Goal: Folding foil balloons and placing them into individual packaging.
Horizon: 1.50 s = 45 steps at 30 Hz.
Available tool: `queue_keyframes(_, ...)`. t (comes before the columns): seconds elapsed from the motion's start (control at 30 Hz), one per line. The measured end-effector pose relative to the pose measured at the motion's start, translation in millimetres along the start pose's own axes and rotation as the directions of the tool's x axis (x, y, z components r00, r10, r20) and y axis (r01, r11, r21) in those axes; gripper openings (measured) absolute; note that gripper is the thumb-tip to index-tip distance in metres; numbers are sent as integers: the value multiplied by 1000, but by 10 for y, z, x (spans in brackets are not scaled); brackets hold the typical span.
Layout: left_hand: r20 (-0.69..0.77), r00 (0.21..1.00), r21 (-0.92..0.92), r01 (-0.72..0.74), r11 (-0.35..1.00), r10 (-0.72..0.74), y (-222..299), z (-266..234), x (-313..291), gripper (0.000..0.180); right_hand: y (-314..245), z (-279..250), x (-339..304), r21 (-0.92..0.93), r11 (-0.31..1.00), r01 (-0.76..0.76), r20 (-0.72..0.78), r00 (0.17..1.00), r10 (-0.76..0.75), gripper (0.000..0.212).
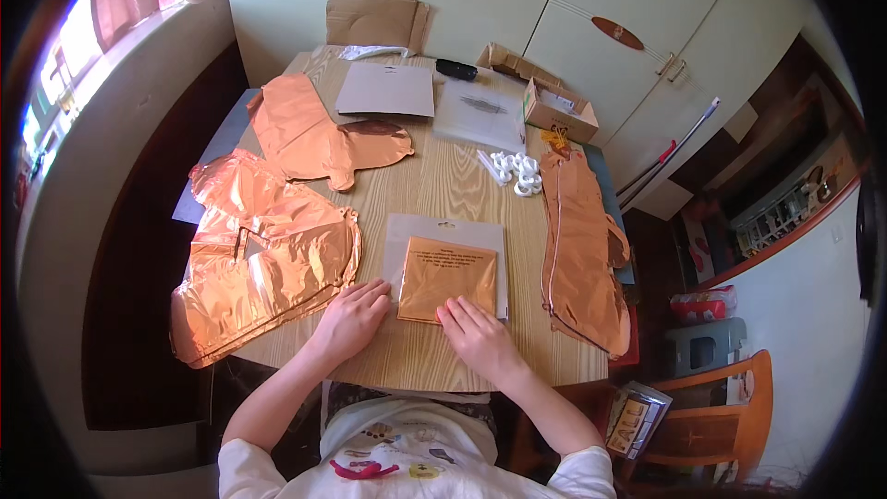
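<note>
In front of me on the wooden table lies a folded copper-coloured foil packet (pixel 450 282) with small dark print, apparently in a clear sleeve. It rests on a grey backing card (pixel 395 233) with a hanging slot at its top. My left hand (pixel 356 319) lies palm down just left of the card, its fingers stretched out and holding nothing. Fingers of my right hand (pixel 479 337) reach forward and press on the packet's lower edge, without gripping it. Flat copper foil balloons (pixel 263 254) are spread out to the left, and long ones (pixel 584 245) lie to the right.
Another foil balloon (pixel 300 125) lies at the far left. Grey cards (pixel 386 90), clear plastic sleeves (pixel 476 115), white ribbon rolls (pixel 519 169) and a small cardboard box (pixel 560 111) sit toward the back. A wooden chair (pixel 739 416) stands at the right.
</note>
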<state>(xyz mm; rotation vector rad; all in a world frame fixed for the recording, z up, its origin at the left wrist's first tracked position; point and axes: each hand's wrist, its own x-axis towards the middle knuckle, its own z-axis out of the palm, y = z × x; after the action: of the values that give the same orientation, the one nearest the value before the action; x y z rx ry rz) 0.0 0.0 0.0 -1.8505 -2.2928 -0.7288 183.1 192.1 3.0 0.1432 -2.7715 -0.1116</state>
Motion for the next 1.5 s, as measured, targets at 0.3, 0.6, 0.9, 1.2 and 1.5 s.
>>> queue_keyframes(0.3,-24,1000,6,-8,1000,8,-49,-26,17,14,6,-25,253,-77,997,30,10,1000,-30,31)
queue_keyframes(0.6,-52,998,61,-18,998,21,15,25,-4,14,-61,-22,77,-83,996,22,-102,994,-31,17)
queue_keyframes(0.9,-66,998,75,-6,997,11,32,40,-9,15,-398,-362,-212,25,1000,19,-53,998,-17,17)
queue_keyframes(1.2,-73,997,69,-1,998,6,168,-127,-171,26,-36,-347,-33,278,960,-22,-38,999,34,41)
queue_keyframes(1.5,44,999,51,-12,999,10,192,-169,-99,34,168,131,130,305,952,-40,166,986,-12,61)
